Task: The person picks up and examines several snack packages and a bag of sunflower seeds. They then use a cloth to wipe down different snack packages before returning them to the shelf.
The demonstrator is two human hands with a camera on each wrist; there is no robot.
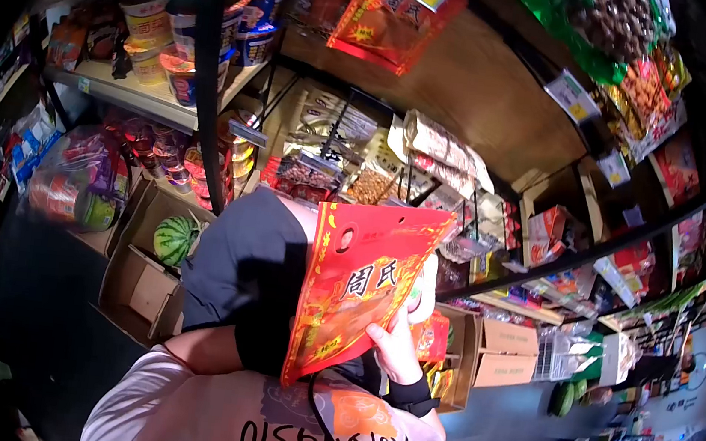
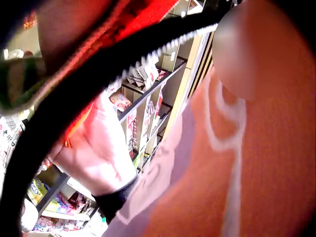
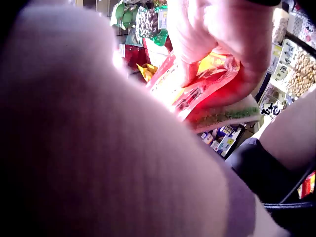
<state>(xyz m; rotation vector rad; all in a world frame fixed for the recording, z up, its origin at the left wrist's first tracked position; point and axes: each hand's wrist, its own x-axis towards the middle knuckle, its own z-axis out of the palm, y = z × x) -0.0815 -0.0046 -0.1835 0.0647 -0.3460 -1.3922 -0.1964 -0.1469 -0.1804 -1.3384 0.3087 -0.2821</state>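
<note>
- The flat red plastic snack packet [image 1: 358, 290], edged in yellow, is gripped only at its lower corner by the right hand [image 1: 396, 346]. Most of it stands unsupported above the fingers, so I judge the slick film could slide out or the packet could fold over.
- The right hand is clasped round that corner. In the right wrist view its fingers [image 3: 187, 44] curl over the printed face.
- The left hand is hidden behind the packet and a dark grey fabric bag [image 1: 245, 261], so I cannot tell whether it is gripping or relaxed.
- The bag hangs just left of the right hand, against the packet. Its black zip with white teeth [image 2: 148, 54] passes close by, and the packet's edge might catch on it.
- Farther left of the hands sit a brown cardboard box [image 1: 140, 284] and a striped green watermelon [image 1: 175, 239].
- Above both hands is a wooden shelf [image 1: 462, 86].
</note>
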